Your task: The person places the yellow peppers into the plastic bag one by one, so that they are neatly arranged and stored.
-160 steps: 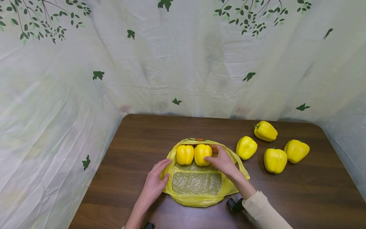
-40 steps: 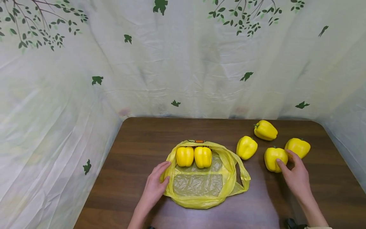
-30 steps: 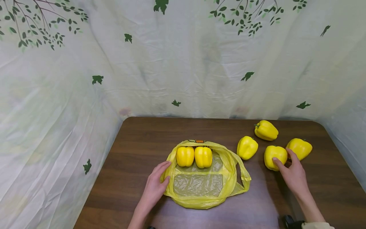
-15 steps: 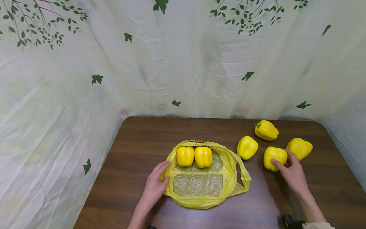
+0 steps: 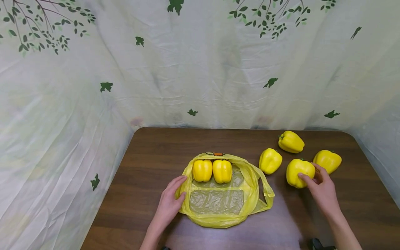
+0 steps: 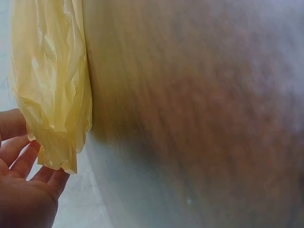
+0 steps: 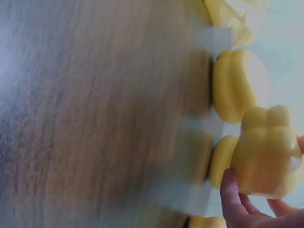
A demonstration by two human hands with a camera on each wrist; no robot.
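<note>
A yellow plastic bag point(image 5: 218, 220) lies with its mouth spread, two yellow bell peppers point(image 5: 202, 170) side by side inside it at the far side. My left hand point(image 5: 169, 197) holds the bag's left edge; in the left wrist view the thumb and fingers point(image 6: 29, 159) close around a gathered corner of the bag point(image 6: 54, 90). At the right, my right hand point(image 5: 322, 191) grips a yellow bell pepper point(image 5: 299, 173), thumb on the near side and fingers behind. The right wrist view has this pepper point(image 7: 268, 156) raised off the tabletop, its lobed end showing.
Three more yellow bell peppers lie around the gripped one: one to its left point(image 5: 270, 161), one at the back point(image 5: 291, 142) and one to its right point(image 5: 329, 161). The dark wooden table point(image 5: 156, 146) ends at a pale leaf-printed curtain point(image 5: 200, 69).
The right hand has moved from a pepper in the bag to one at the right, gripped it and lifted it slightly. The left hand has stayed at the bag's edge.
</note>
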